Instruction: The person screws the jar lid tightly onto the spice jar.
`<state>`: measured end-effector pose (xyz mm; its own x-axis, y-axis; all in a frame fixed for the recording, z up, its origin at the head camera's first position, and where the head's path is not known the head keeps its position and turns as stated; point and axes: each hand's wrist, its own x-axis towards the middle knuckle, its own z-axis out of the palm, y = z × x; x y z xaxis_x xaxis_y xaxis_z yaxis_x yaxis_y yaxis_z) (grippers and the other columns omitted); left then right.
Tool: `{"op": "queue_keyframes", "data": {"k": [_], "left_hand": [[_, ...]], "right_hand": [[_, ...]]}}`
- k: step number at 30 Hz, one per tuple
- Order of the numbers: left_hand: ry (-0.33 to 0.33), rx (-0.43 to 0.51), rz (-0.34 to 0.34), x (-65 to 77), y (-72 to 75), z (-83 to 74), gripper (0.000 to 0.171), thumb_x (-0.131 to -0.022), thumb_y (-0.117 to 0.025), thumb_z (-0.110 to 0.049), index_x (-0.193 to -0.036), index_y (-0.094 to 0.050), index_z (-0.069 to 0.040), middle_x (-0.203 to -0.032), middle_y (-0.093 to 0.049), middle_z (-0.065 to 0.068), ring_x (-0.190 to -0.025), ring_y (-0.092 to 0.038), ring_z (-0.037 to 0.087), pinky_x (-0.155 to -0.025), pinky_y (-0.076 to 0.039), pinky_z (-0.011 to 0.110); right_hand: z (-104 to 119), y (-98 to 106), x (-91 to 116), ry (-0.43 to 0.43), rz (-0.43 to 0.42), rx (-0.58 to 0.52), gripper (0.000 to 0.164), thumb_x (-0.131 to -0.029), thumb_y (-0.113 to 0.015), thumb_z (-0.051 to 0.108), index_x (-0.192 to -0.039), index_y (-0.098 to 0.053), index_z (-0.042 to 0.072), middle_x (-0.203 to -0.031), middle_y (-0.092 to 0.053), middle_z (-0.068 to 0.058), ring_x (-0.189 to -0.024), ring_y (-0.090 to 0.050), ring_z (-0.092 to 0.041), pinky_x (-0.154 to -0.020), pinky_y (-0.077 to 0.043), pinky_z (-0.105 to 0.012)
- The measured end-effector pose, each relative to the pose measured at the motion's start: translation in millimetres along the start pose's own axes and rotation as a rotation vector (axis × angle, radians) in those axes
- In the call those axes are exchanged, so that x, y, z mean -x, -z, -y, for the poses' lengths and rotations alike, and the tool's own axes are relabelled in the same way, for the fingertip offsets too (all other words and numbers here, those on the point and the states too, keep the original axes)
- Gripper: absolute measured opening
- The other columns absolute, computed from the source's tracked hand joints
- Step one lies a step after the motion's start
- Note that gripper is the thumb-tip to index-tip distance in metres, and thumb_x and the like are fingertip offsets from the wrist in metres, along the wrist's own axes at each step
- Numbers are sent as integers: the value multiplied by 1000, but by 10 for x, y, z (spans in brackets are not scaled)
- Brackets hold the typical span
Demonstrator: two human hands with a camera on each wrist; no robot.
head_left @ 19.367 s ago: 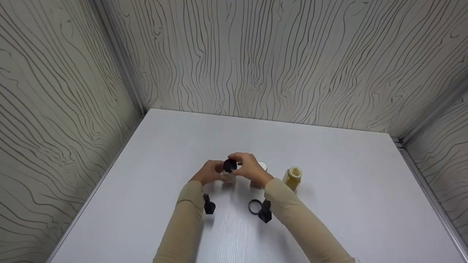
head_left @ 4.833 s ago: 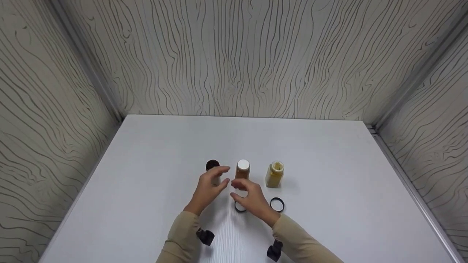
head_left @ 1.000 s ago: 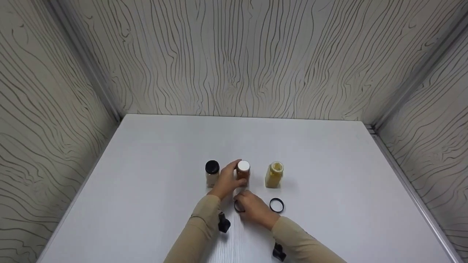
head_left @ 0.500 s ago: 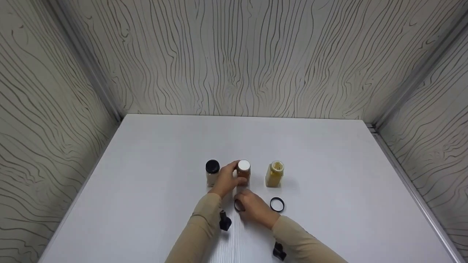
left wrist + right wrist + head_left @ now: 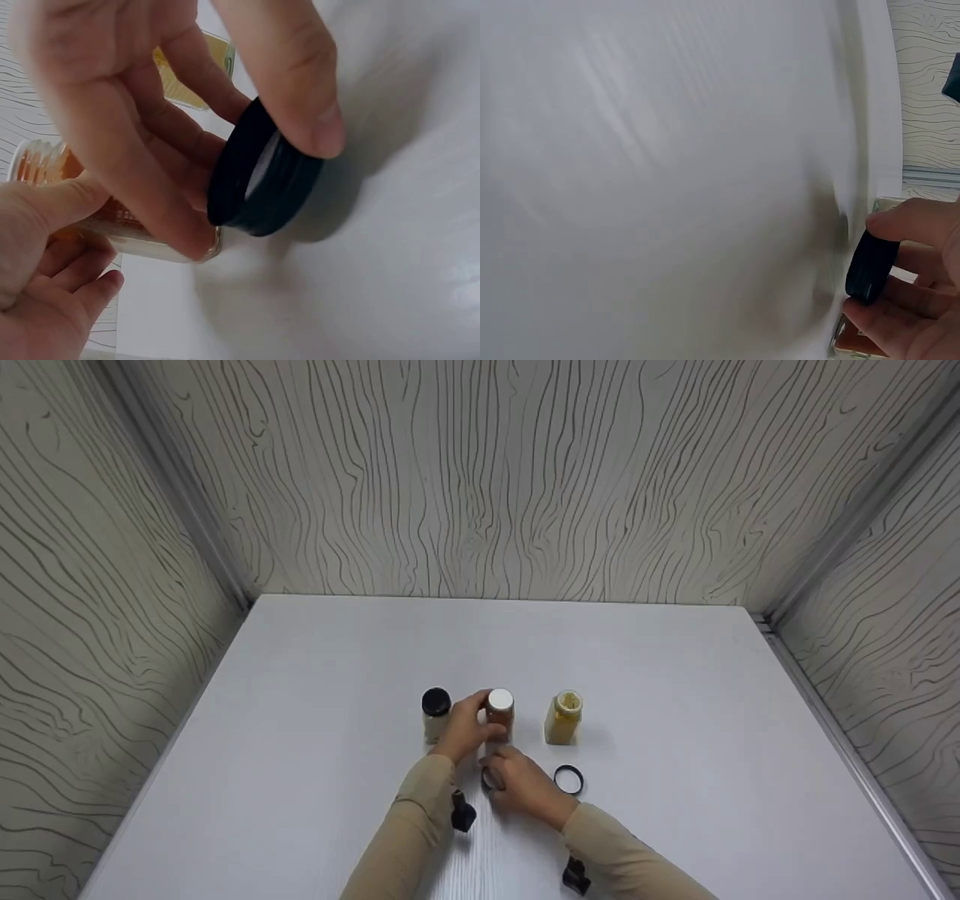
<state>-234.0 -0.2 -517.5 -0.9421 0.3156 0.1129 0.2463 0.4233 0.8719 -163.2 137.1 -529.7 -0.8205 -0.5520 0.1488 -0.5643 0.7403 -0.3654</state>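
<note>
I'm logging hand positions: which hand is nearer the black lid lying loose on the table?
Right. The right hand is just left of that loose lid, pinching another black lid; the left hand grips the brownish jar, farther away.

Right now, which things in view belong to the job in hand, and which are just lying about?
In the job:
middle jar, gripped by the left hand
black lid, pinched by the right hand

Apparently lying about, none held:
yellow jar, open
other lid
black-capped jar
</note>
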Motion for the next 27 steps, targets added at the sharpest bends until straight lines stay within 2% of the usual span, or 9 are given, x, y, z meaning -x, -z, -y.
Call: {"op": "queue_keyframes", "data": {"k": [5, 9, 17, 27], "left_hand": [[20, 0, -3, 1, 3, -4, 53, -78, -75, -2, -127, -55, 5, -131, -60, 23, -128, -54, 38, -113, -43, 48], [29, 4, -5, -6, -1, -9, 53, -78, -76, -2, -127, -56, 5, -131, -61, 23, -128, -55, 37, -113, -43, 48], [29, -13, 2, 4, 10, -31, 52, -80, -74, -3, -128, -55, 4, -131, -61, 22, -128, -55, 37, -112, -44, 48], [9, -14, -2, -3, 11, -27, 51, -79, -74, -2, -127, -56, 5, -129, -61, 23, -127, -55, 38, -112, -44, 49]], "right_hand": [[10, 59, 9, -87, 70, -56, 35, -75, -75, 6, -108, -64, 1, -108, -63, -13, -102, -62, -27, -90, -57, -39], [10, 113, 4, -120, 101, -88, 36, -76, -76, 7, -109, -62, 2, -110, -63, -12, -104, -63, -27, -92, -56, -40], [-29, 178, -6, -84, 91, -150, 32, -75, -77, 7, -101, -61, 2, -103, -66, -10, -98, -63, -23, -85, -57, -37], [-152, 209, -62, -107, 146, -328, 35, -76, -76, 10, -109, -66, 1, -101, -70, -11, -89, -62, -19, -74, -54, -26]]}}
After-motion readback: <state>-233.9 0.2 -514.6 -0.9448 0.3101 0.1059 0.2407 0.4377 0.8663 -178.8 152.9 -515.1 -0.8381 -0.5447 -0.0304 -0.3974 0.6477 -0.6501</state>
